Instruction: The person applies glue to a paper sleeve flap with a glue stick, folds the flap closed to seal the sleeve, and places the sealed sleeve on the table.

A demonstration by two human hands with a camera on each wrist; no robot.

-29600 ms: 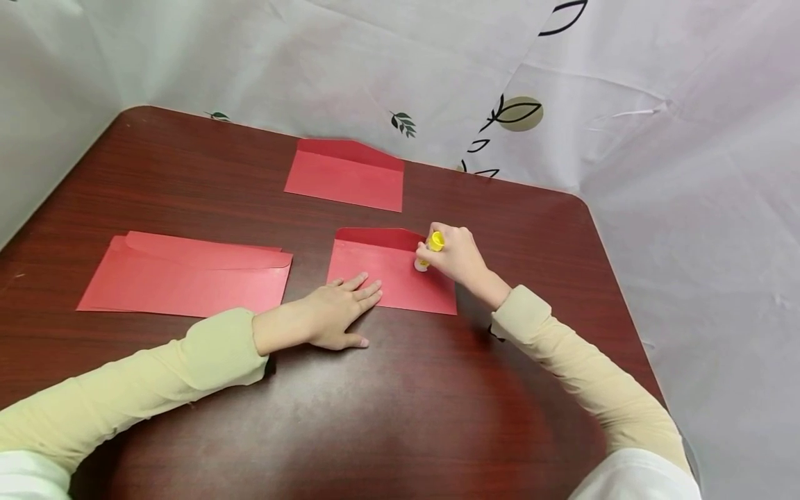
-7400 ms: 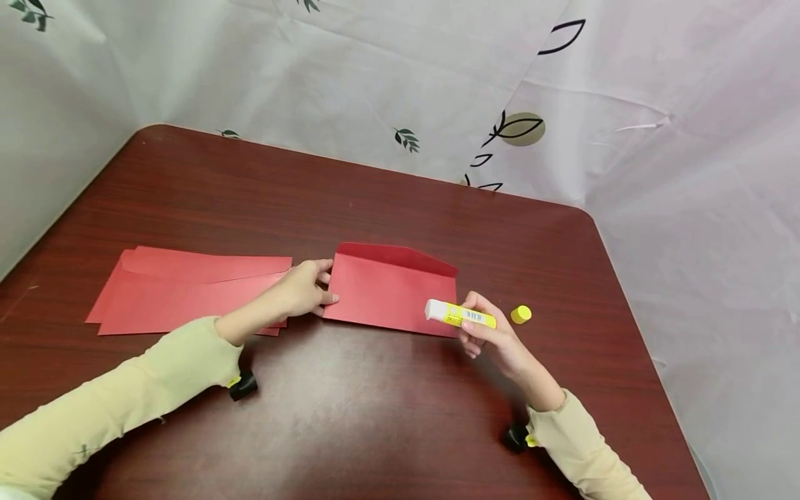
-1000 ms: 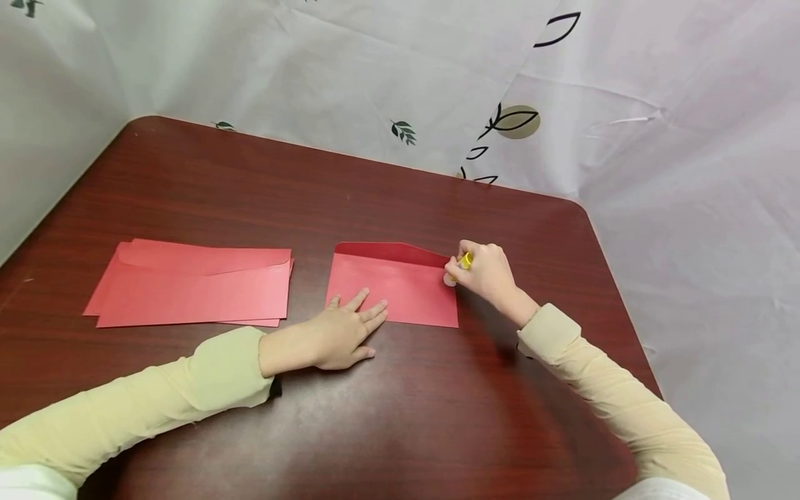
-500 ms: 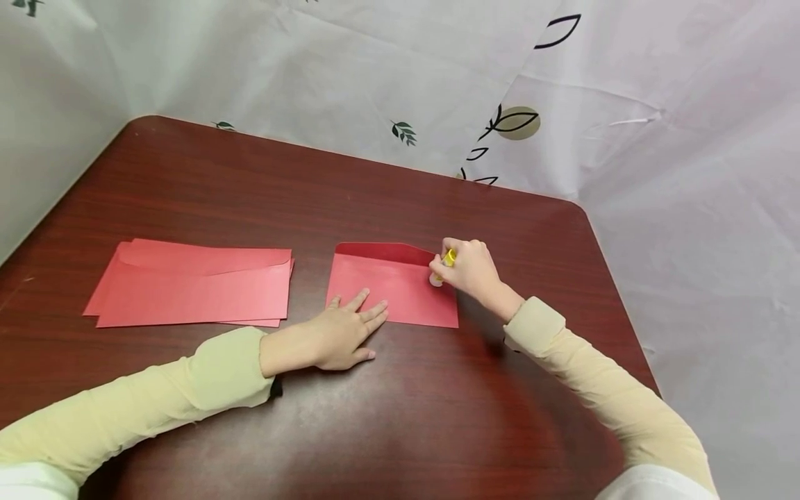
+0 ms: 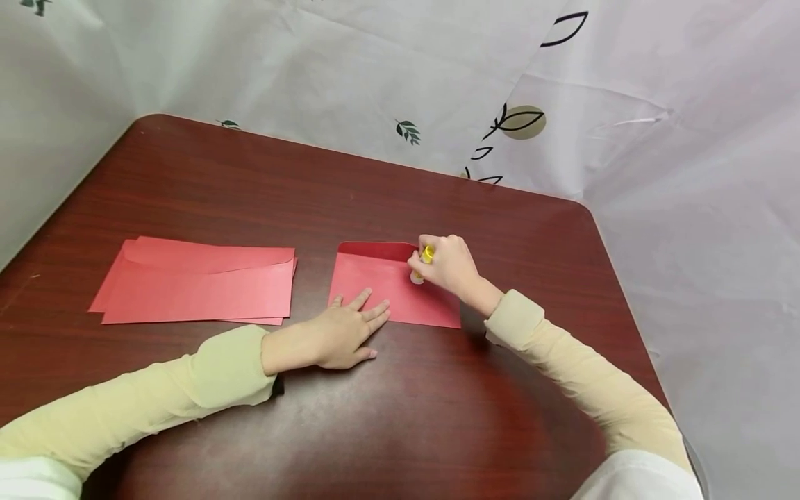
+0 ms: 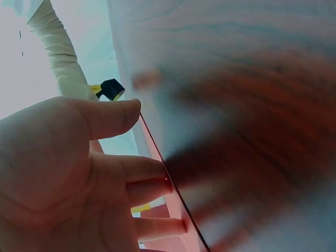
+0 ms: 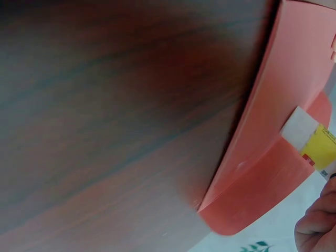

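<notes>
A red envelope (image 5: 431, 309) lies on the table with its flap (image 5: 375, 250) unfolded toward the back. My left hand (image 5: 340, 337) rests on its lower left part, fingers spread and the thumb on the table. In my right hand (image 5: 451, 267) I grip a yellow and white glue stick (image 5: 428, 254), nearly upright, its white end against the envelope just below the flap fold. In the right wrist view the glue stick (image 7: 320, 147) stands over the envelope (image 7: 257, 115) near the crease. The left wrist view shows my left hand (image 6: 105, 173) at the envelope's edge.
A loose pile of red envelopes (image 5: 200, 288) lies to the left on the dark wooden table (image 5: 400, 417). White cloth (image 5: 312, 69) with leaf prints hangs behind the table and along its sides.
Over the last second my right hand has moved the glue stick leftward along the envelope below the flap. My left hand stays put. The envelope seen at the back much earlier is gone from there.
</notes>
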